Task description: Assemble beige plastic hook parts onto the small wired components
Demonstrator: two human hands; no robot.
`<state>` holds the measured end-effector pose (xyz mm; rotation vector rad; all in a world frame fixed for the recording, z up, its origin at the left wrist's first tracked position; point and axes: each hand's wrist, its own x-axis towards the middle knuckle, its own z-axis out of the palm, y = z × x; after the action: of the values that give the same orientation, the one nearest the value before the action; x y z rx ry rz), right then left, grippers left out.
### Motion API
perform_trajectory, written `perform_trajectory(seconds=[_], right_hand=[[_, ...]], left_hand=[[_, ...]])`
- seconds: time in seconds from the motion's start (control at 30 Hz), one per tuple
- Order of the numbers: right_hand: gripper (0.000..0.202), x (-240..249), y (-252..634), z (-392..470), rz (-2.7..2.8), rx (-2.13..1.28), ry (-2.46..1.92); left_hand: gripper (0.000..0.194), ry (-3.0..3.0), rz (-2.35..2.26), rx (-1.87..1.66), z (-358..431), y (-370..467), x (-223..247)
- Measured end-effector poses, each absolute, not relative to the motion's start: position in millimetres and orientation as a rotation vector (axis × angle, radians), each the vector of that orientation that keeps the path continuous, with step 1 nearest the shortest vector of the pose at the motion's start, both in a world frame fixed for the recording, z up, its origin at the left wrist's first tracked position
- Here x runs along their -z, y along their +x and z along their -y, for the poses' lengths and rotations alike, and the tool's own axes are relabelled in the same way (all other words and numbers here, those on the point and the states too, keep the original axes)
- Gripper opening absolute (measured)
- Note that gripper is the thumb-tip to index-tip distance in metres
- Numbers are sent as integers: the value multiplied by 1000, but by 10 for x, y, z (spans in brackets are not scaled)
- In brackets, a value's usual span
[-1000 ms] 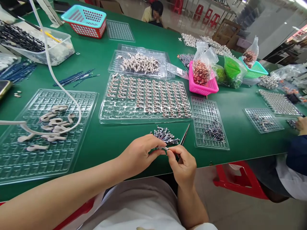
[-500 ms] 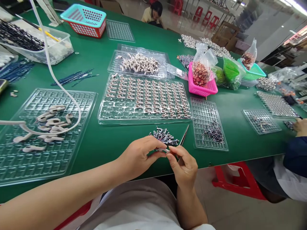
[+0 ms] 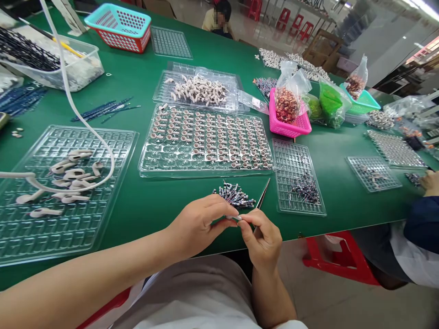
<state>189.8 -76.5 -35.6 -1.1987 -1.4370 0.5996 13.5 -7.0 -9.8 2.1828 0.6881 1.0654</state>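
My left hand (image 3: 200, 224) is closed, thumb and fingers pinching a small white earbud housing (image 3: 235, 217), most of it hidden by the fingers. At the housing's right end, the thumb and index fingertip of my right hand (image 3: 263, 237) press together. Metal tweezers (image 3: 263, 194) are tucked in that same hand, their points sticking up past the knuckles. Just beyond my hands lies a heap of small dark wired parts (image 3: 235, 194). Behind it is a clear tray (image 3: 164, 170) with rows of white earbud pieces in its pockets.
A clear tray (image 3: 73, 233) of loose earbuds lies left, crossed by a white cable (image 3: 111, 160). Another tray (image 3: 284, 157) with dark wired parts is on the right. A pink basket (image 3: 288, 130) stands behind it. A co-worker's hand (image 3: 430, 183) shows far right.
The earbud housing has turned slightly between my fingertips, and my left index finger reaches a little further over it. Both hands stay in nearly the same place.
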Motion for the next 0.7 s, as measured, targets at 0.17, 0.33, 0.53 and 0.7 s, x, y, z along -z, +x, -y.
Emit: perform_trajectory(seconds=[0.17,0.33,0.53,0.7], right_hand=[[18,352,1892,767,1439,-597,-1193],[20,355,1892,770,1461,-572,-1156],[25,390,1901,773,1468,-542,-1081],[21,385,1908,775,1482,-535,-1088]], left_hand=[[10,2188,-643,-1092,75,134,94],[14,2197,-589,-1125,77,138,73],[16,2162,-536,-1130,75,146,51],[17,2147,-485,-1146,70,143,45]])
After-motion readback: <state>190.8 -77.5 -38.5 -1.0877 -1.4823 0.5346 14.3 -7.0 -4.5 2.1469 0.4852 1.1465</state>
